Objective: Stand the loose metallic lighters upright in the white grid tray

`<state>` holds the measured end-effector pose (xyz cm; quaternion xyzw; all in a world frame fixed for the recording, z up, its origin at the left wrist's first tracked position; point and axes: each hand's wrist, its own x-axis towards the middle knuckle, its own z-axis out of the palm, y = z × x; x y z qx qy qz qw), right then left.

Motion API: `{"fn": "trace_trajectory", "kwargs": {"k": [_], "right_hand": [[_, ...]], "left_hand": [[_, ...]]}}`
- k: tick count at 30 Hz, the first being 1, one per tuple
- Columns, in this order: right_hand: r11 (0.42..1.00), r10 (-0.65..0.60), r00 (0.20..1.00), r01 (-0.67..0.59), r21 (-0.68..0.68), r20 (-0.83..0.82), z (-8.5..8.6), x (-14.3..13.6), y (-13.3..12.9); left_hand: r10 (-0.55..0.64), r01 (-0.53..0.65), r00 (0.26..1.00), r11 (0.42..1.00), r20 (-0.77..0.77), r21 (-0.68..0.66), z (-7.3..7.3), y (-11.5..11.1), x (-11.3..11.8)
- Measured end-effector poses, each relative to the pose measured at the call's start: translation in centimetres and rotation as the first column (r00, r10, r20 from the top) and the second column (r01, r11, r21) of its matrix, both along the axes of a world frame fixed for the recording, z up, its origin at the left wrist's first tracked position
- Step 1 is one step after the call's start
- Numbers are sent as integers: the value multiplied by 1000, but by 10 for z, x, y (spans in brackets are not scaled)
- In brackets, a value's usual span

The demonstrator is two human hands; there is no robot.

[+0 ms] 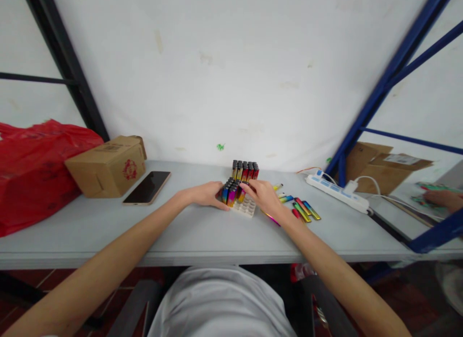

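A white tray with round holes [247, 207] lies on the table, its left part filled with upright metallic lighters [228, 193] in rainbow colours with black tops. My left hand [209, 195] is curved around the tray's left side, thumb toward me and fingers behind, steadying it. Over the tray, my right hand [263, 194] has its fingers closed on a lighter [241, 194] standing at the edge of the filled part; its top is partly hidden by the fingers. More upright lighters [246, 170] stand in a block just behind. Loose lighters [304, 209] lie flat to the right.
On the left are a phone [147, 188], a cardboard box [108, 167] and a red plastic bag [39, 173]. A white power strip [338, 193] with cables lies at the right by a blue frame [376, 100]. Beyond it are an open carton [383, 165] and another person's hand [443, 199].
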<state>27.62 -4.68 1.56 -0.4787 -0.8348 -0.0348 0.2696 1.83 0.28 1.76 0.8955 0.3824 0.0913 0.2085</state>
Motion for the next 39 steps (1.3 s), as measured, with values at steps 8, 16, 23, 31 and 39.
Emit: {"fn": "trace_trajectory", "kwargs": {"k": [8,16,23,31,39], "right_hand": [[994,5,986,13,-109,166,2,-5,-5],[987,-157,987,157,-29,-23,26,51,10],[967,-171,984,177,-182,48,33,158,9],[810,-387,904,428,-401,183,12,222,-30],[749,-434,889,447,-489,149,-4,218,-28]], "left_hand": [[-22,22,999,1000,37,-19,1,0,0],[-102,108,990,992,96,-61,2,0,0],[-116,128,985,988,126,-92,2,0,0],[-108,121,984,989,141,-87,-2,4,0],[-125,138,984,986,129,-98,-1,3,0]]}}
